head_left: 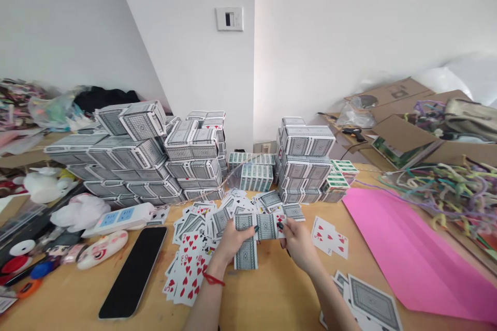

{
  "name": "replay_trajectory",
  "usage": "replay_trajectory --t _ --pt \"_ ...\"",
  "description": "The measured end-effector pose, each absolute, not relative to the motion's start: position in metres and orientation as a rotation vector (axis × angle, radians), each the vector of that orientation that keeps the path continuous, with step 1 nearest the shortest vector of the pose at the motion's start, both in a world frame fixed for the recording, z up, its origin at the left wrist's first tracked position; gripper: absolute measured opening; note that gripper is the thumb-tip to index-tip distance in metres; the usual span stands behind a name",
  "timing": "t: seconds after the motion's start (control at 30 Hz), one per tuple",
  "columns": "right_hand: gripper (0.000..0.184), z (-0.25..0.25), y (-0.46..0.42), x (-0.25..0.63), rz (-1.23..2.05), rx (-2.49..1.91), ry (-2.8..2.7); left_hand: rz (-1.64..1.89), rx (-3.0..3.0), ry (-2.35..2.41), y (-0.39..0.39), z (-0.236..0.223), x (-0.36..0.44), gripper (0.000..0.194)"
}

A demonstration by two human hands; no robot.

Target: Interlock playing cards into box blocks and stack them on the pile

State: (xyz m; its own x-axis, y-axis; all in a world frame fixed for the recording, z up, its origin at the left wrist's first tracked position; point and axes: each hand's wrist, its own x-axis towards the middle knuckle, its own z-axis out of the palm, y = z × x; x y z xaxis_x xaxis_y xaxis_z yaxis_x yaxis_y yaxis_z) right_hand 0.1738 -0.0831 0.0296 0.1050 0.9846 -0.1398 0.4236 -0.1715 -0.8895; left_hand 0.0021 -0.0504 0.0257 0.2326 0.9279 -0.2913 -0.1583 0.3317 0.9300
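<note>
Several playing cards [266, 226] with grey patterned backs are held up between my two hands, joined or overlapping in an L shape. One leg of it [246, 254] hangs down by my left fingers. My left hand [232, 240] is closed on the left end, thumb on top. At the right end, my right hand [298, 242] pinches a card [280, 223] with red marks. Loose playing cards [191, 248] lie in a pile left of and behind my hands. Two heart cards [326, 235] rest to the right. How the held cards are fastened is hidden.
Stacked blocks built of cards stand at the back left [128, 158] and back right [306, 160]. Green-and-white card boxes [256, 177] sit between them. A black phone [134, 271], a power strip [120, 219], pink paper [411, 253] and pipe cleaners [450, 191] lie around.
</note>
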Motion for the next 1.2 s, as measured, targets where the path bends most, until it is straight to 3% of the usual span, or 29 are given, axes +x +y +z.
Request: replay_trajectory --t 0.87,1.2 --pt "0.027 0.037 -0.087 0.171 1.086 -1.636 -1.422 0.939 0.933 1.056 -0.052 0.029 0.003 0.029" --pt "0.017 0.032 -0.085 0.168 1.139 -1.616 -1.436 0.914 0.946 1.051 -0.051 0.026 0.001 0.027"
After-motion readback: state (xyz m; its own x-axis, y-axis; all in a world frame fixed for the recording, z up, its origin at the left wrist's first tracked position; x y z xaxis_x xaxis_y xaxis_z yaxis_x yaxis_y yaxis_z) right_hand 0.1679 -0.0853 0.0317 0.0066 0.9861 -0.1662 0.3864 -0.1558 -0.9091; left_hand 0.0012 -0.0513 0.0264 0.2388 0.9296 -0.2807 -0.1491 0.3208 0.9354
